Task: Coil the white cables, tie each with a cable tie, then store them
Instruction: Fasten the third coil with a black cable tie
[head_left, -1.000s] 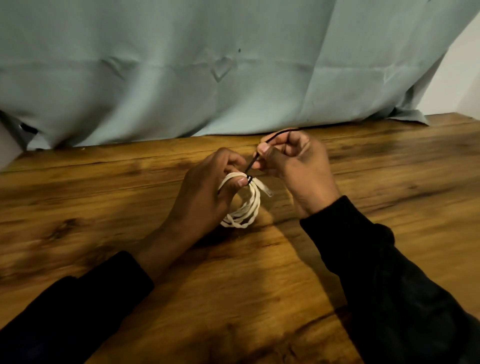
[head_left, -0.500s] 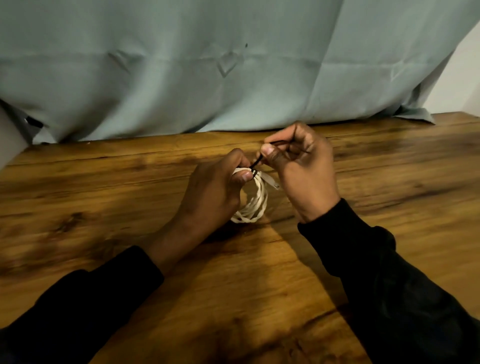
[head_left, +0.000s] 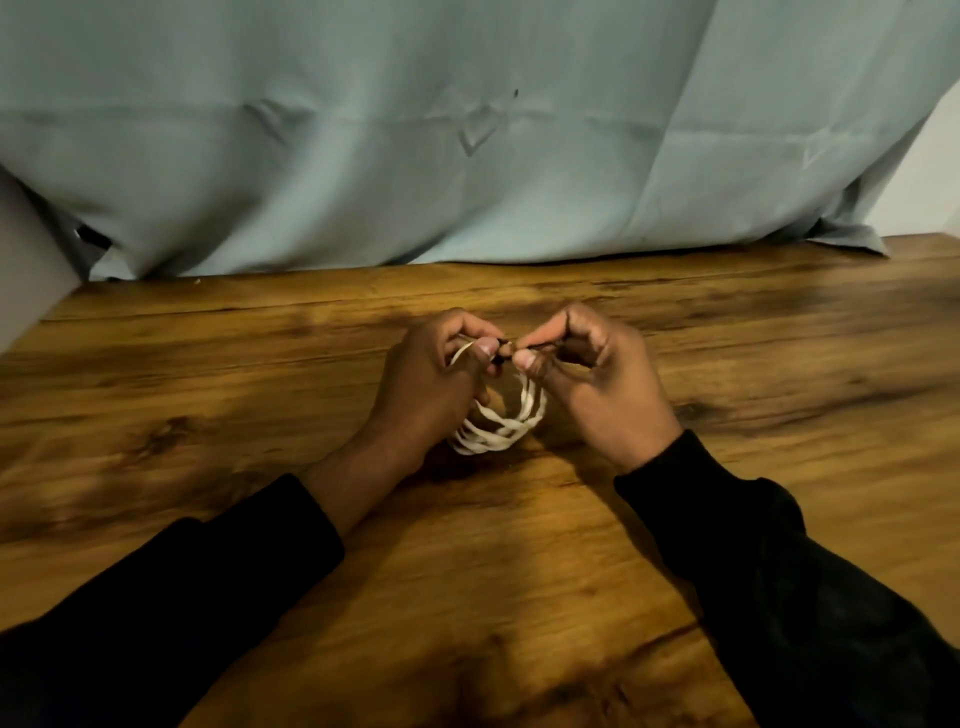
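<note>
Fingers (head_left: 485, 347) pinch black tie (head_left: 503, 354) on white cable (head_left: 498, 434).

The tabletop (head_left: 519, 571) is wood, or a wood-look surface, warm brown with dark grain streaks and knot marks running left to right. It fills the lower part of the view and reaches back to a pale blue-green cloth (head_left: 467, 156), whose hem lies along the far edge of the tabletop; at the right end a fold of the cloth spills onto the wood. A coil of white cable (head_left: 498, 434) stands near the middle, its lower loops touching or just above the surface; which one cannot be told. Two black sleeves (head_left: 805, 597) cross the near part of the tabletop, and soft shadows fall beneath them and around the coil.
</note>
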